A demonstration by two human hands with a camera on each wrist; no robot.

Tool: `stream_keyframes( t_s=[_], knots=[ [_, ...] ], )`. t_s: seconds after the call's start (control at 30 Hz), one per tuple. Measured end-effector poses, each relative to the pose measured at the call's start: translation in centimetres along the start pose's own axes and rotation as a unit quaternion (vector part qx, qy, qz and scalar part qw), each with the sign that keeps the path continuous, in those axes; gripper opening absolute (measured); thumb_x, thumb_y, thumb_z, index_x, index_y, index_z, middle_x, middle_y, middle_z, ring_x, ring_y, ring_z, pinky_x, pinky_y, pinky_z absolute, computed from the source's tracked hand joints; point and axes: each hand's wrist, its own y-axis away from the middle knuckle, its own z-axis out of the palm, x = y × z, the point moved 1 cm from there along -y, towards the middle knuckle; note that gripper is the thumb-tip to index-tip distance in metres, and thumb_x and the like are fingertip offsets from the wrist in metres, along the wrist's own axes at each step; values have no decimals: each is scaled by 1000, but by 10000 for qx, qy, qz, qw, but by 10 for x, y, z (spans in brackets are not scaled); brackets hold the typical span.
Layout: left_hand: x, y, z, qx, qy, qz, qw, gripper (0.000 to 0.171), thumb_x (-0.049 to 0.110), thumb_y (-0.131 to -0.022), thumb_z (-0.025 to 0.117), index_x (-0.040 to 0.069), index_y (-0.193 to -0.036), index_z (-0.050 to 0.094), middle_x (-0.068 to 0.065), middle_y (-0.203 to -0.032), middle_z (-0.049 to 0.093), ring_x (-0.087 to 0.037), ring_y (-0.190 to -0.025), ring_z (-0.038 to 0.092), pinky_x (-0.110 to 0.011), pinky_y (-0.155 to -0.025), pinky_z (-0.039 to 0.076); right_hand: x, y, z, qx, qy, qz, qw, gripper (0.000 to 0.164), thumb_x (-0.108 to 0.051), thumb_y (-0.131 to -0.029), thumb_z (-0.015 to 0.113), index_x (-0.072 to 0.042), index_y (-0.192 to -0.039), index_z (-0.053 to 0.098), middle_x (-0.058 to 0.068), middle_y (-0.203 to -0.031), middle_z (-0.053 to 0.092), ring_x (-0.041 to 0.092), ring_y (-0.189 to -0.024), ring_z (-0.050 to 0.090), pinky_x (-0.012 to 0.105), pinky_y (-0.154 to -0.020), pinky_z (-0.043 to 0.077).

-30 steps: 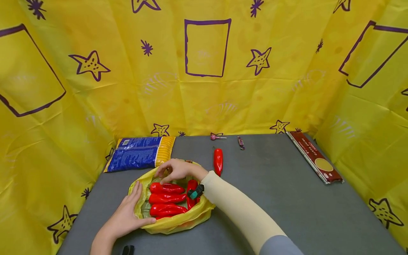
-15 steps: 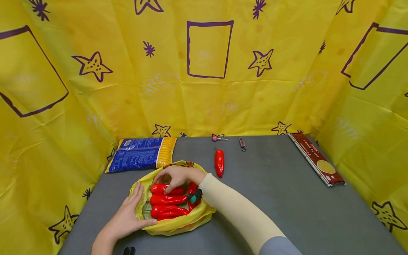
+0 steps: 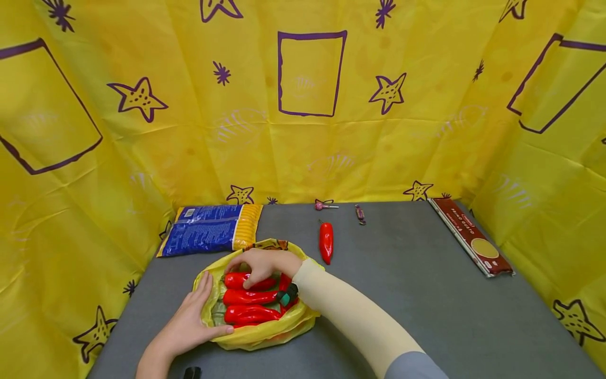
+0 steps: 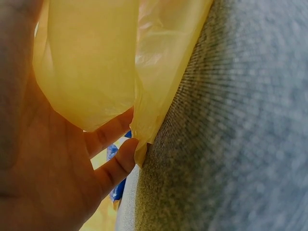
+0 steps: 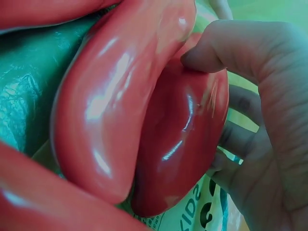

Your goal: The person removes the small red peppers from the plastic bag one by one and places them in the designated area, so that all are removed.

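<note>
A glossy red pepper (image 5: 178,149) lies at the far end of a row inside a thin, crinkled yellow bag (image 3: 265,337), among other peppers (image 3: 250,298). The right hand (image 3: 259,263) pinches it, thumb on the near side, fingers curled over the far side. The left hand (image 3: 189,316) rests against the bag's left rim, fingers straight, thumb apart. Beyond, a blue-and-yellow pack (image 3: 201,231) carries a barcode and print too small to read. A lone pepper (image 3: 326,242) occupies the grey, woven-textured table (image 3: 402,295), before a lollipop (image 3: 319,207) and a wrapped candy (image 3: 360,214). At right, a long maroon pack (image 3: 466,237) reads "PRIMO GUSTO". Yellow cloth (image 3: 307,142) bears purple star outlines.
</note>
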Motion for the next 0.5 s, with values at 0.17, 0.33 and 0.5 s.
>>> stream_keyframes(
  t_s=[0.17,0.33,0.5],
  knots=[
    [1,0,-1,-7,15,-61,10000,139,67,-76,87,1,-169,7,-24,-177,1,-59,-152,19,-82,-110,30,-1,-1,0,-6,185,7,9998,55,-20,-94,75,-23,-148,61,-5,-142,64,9,-123,56,24,-110,45],
    [1,0,-1,-47,13,-87,10000,139,66,-77,87,2,-170,6,-24,-177,0,-58,-152,20,-82,-111,30,-2,-2,0,12,325,13,9995,54,-20,-96,74,-21,-149,61,-6,-145,63,8,-126,55,23,-112,43],
    [1,1,0,12,5,43,10000,137,62,-77,88,0,-169,8,-25,-177,1,-58,-152,21,-80,-111,32,-5,-1,-2,61,415,-19,9991,52,-20,-96,74,-21,-147,63,-6,-142,64,9,-123,56,22,-109,45]
  ],
)
